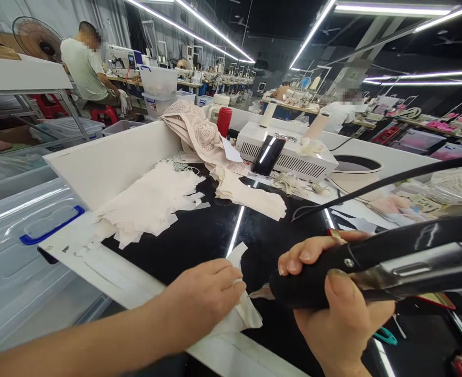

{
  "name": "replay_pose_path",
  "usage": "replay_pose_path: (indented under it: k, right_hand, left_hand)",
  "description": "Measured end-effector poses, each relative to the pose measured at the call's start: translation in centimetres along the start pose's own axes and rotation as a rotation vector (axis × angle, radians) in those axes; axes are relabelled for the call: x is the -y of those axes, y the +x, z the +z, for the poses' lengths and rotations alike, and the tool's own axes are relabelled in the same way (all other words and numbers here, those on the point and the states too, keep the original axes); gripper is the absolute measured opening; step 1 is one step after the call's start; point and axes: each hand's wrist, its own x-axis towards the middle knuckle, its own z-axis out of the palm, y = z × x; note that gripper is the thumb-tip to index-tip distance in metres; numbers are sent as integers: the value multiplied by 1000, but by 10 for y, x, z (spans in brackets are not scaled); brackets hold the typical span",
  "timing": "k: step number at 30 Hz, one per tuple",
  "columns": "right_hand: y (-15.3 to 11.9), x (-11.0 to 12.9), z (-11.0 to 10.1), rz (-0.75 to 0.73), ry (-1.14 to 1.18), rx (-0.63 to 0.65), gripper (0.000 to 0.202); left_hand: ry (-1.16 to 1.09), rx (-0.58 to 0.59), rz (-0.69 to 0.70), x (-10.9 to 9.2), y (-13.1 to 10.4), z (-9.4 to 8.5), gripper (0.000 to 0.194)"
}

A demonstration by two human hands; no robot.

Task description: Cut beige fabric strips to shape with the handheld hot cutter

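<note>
On the shiny black tabletop [191, 230], the left hand [203, 293] held a small cloth piece [250, 314] at the near side, maybe to keep it still, while the right hand [349, 324] gripped a fat black tool [305, 277] just beside it, and the cloth piece looked pale, thin and bent.
</note>
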Motion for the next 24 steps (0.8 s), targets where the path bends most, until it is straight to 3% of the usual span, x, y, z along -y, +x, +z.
replay_pose_path:
  k: [5,10,17,24]
  right_hand:
    - [-1,-1,-2,-13,-9,10,37]
    - [-3,-2,-4,-13,-15,52,36]
    - [-2,-4,1,-9,40,47,37]
    - [-6,-5,4,-22,-10,9,40]
  left_hand:
    - [-214,35,122,38,9,3,26]
    - [-246,106,163,57,5,6,28]
    - [-262,144,151,66,1,-2,31]
    - [-151,190,167,63,1,-11,24]
